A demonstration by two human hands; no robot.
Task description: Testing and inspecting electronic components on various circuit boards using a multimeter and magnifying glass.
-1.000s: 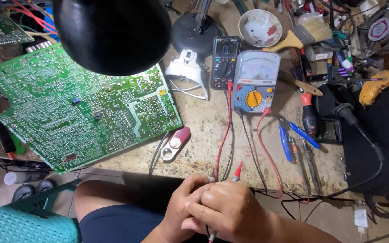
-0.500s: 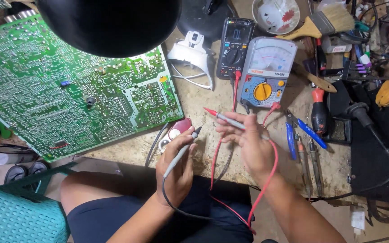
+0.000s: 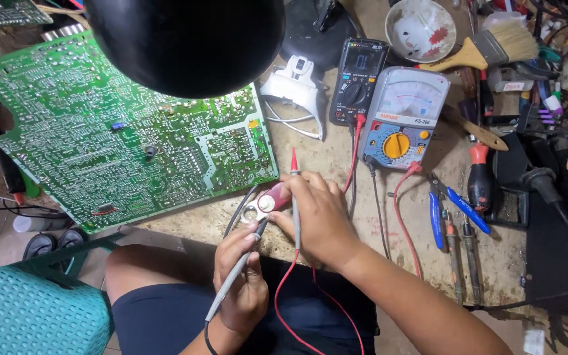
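Note:
My left hand (image 3: pixel 241 276) grips a grey-black test probe (image 3: pixel 235 273), its tip pointing up toward a small pink and silver part (image 3: pixel 264 202) at the bench edge. My right hand (image 3: pixel 317 217) holds the red test probe (image 3: pixel 294 190) upright, tip pointing away from me, and rests beside that pink part. Red and black leads run from the probes to a grey analog multimeter (image 3: pixel 402 118) with a yellow dial. A large green circuit board (image 3: pixel 113 138) lies solder side up to the left of my hands.
A black lamp shade (image 3: pixel 185 39) hangs over the board. A dark digital multimeter (image 3: pixel 356 79), white plastic part (image 3: pixel 297 85), bowl (image 3: pixel 422 29), paintbrush (image 3: pixel 481 49), red-handled screwdriver (image 3: pixel 480 177) and blue-handled pliers (image 3: pixel 451 210) crowd the bench. A teal stool (image 3: pixel 34 312) stands lower left.
My hands separated, each taking one probe. Both have since drawn closer to the pink part at the bench edge, and the red probe has turned upright.

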